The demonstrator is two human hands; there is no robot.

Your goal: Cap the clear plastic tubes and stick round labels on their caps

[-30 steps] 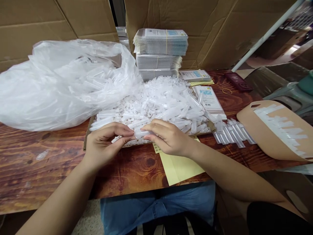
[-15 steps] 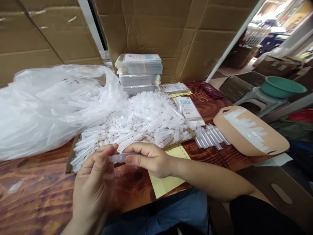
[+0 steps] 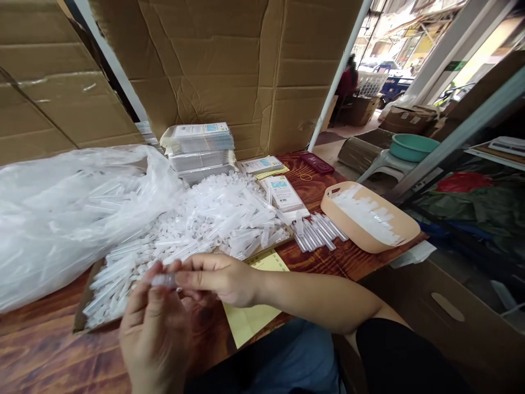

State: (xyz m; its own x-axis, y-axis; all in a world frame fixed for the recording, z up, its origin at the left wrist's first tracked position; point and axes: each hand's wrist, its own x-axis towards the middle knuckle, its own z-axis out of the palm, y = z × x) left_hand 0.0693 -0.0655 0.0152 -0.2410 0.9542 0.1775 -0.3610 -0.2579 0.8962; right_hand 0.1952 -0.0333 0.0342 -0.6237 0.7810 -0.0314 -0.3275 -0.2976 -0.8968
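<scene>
The left hand (image 3: 153,323) and right hand (image 3: 227,282) each have a narrow grip on one translucent tube (image 3: 164,280), at eight o'clock in the head view. From it, heaped tubes (image 3: 221,216) lie at one o'clock, a yellow sheet (image 3: 250,323) at four, and a tan basket (image 3: 350,232) between two and three on the bench (image 3: 36,350).

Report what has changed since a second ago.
The view swung right and up. The left hand turned more upright; it and the right hand still hold a translucent tube between them. The loose pile, tube row, tan bin and stacked cards stayed put.
</scene>
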